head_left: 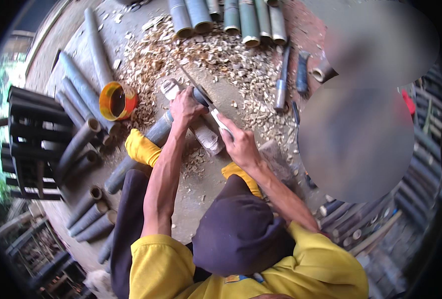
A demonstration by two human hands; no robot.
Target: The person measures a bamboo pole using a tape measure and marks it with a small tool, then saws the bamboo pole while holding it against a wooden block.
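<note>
My left hand (185,108) is closed around the upper end of a long grey-green bamboo pole (160,130), which slants down toward my left foot. The pole lies across a pale, worn wooden block (206,135). My right hand (242,145) grips the white handle of a hand saw (216,115). Its thin blade reaches up and to the left, against or just beside the pole's end, close to my left fingers. Whether the teeth are in a cut I cannot tell. My left foot, in a yellow sock (141,148), rests on the pole.
Wood chips (211,55) cover the floor ahead. Cut bamboo tubes (233,20) line the far side, with more poles (76,74) at left. An orange-yellow container (117,101) stands by them. A long blade-like tool (283,74) lies at right, near a blurred area.
</note>
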